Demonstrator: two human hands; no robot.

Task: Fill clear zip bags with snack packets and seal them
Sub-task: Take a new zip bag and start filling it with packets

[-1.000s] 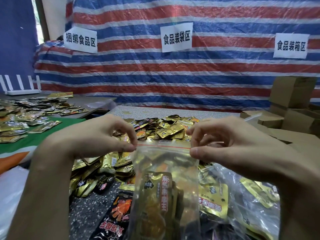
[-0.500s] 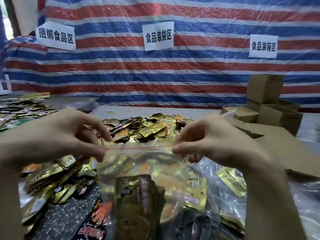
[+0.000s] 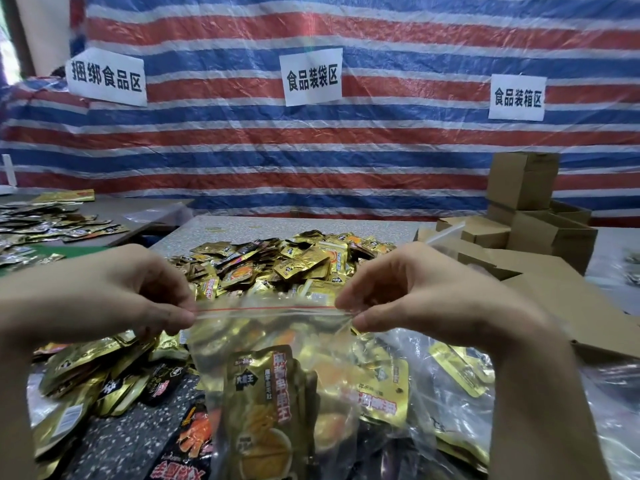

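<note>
From the head view, my left grip [image 3: 114, 299] pinches the left end of the clear zip bag's [image 3: 273, 341] mouth between thumb and curled fingers. My right grip [image 3: 426, 296] pinches the right end the same way. The red zip line [image 3: 266, 308] runs taut and level between the two. The bag hangs upright from my grips over the near edge of the table [image 3: 242, 226], about midway along it. Whether its bottom touches the table I cannot tell.

Inside the bag stand gold snack packets [image 3: 263, 393], one with red lettering facing me and others crowded behind it.

Behind the bag a loose heap of gold packets [image 3: 287, 261] spreads across the table's middle toward its far edge, and more lie along the near left edge. A black packet [image 3: 194, 441] lies flat just left of the bag. Crumpled clear bags [image 3: 450, 372] with packets in them lie under my right wrist.

Cardboard boxes [image 3: 523, 181] are stacked by the far right corner. A red, white and blue striped tarp [image 3: 311, 140] hangs beyond the far edge, with three white paper signs [image 3: 311, 76] on it.
</note>
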